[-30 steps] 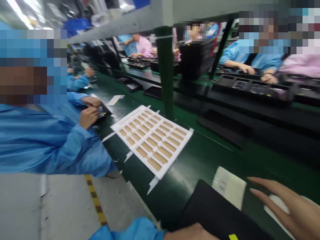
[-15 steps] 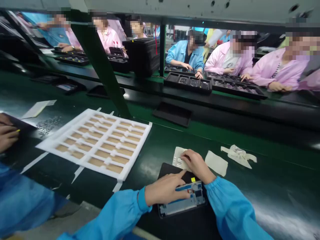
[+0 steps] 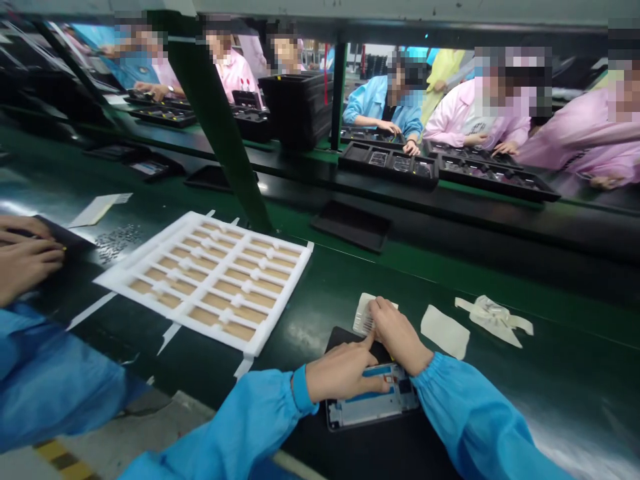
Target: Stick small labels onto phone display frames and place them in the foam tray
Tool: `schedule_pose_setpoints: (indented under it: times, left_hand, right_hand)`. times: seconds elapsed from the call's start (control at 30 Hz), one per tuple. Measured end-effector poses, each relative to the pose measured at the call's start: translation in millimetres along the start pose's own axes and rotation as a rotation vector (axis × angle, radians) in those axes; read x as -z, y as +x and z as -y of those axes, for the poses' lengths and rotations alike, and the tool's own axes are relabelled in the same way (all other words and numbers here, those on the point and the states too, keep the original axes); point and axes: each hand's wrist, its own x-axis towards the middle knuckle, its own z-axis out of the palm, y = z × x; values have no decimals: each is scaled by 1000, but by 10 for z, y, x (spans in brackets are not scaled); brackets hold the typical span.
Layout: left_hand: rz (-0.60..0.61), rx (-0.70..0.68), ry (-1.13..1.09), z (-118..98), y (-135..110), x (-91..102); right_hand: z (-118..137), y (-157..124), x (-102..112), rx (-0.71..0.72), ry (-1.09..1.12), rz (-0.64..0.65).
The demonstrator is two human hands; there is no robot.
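Observation:
My left hand [image 3: 345, 371] rests on a phone frame [image 3: 373, 403] that lies on a black mat [image 3: 336, 340] at the near edge of the green belt. Its index finger points forward and presses down while the other fingers are curled. My right hand [image 3: 397, 333] lies just beyond, fingers bent and tips touching a small white label sheet [image 3: 363, 317]. Both sleeves are blue.
A white foam tray [image 3: 210, 280] with tan parts lies left of my hands. A white cloth [image 3: 444, 330] and a crumpled glove [image 3: 493, 319] lie to the right. A co-worker's hands [image 3: 23, 257] work at far left. Black trays [image 3: 387, 162] and people line the far side behind a green post [image 3: 220, 127].
The view swung right from the foam tray to my own spot, then steadied. My hands came together on the phone frame and label sheet and have barely moved in the last half second.

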Motion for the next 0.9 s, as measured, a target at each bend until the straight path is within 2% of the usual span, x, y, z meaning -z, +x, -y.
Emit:
schedule_pose_setpoints:
  times: [0.17,0.33,0.47,0.53,0.6,0.7,0.8,0.9]
  left_hand:
    - [-20,3,-4,-11,-3,-10]
    - [-70,28,-66,4,-57,-45]
    - [-139,-18,-70,-66,-276,-5]
    - [-151,-71,14,-125,-410,46]
    - [-138,-74,166,-180,-506,94]
    - [-112,-28,398,-221,-553,102]
    - [-124,-52,488,-211,-563,1]
    - [-267,-108,501,-172,-613,-141]
  right_hand:
    - [-81,-18,-123,-42,142,-111]
    - [-135,12,-154,-119,407,-265]
    - [-115,-152,56,-183,684,-419]
    - [-45,-359,203,-196,857,-541]
    - [66,-621,326,-182,910,-635]
    - [254,-987,400,-85,754,-555]
    - [388,-1188,354,18,634,-419]
    - [452,-1229,294,85,549,-375]
